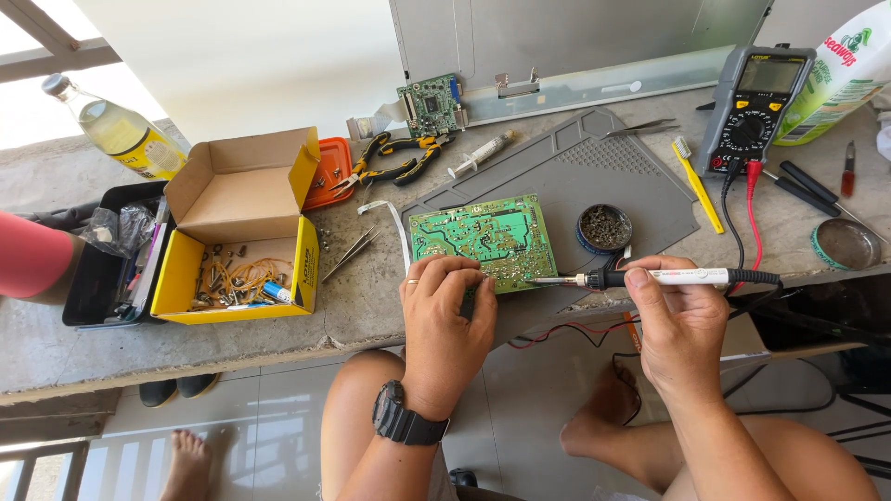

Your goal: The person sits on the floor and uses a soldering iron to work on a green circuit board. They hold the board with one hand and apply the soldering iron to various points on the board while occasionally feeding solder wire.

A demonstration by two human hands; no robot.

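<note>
While your left hand (445, 320) pins the near edge of the green board (483, 239) at the front of the grey mat (594, 176), your right hand (677, 325) is closed around the iron (650, 276), whose tip touches or nearly touches the board's right edge, at about 3 o'clock from your left fingers. As I judge it, the soldering is under way, not finished: the iron is at the board, and I cannot tell how many joints are done or left, the solder side being too fine to read. Count what lies about: two boards, this one and a smaller one (432, 104) at 12 o'clock by the metal panel (575, 46); one tin of tip wool (603, 227) just at 1 o'clock of the iron's tip; one meter (754, 107) with one red and one black lead; one yellow brush (696, 184); one syringe (483, 153); two pliers (394, 160); two tweezers, one (640, 127) on the mat, one (351, 249) at 9 o'clock of the board; one yellow box (237, 223) of parts; one bottle (116, 130) at 10 o'clock.
</note>
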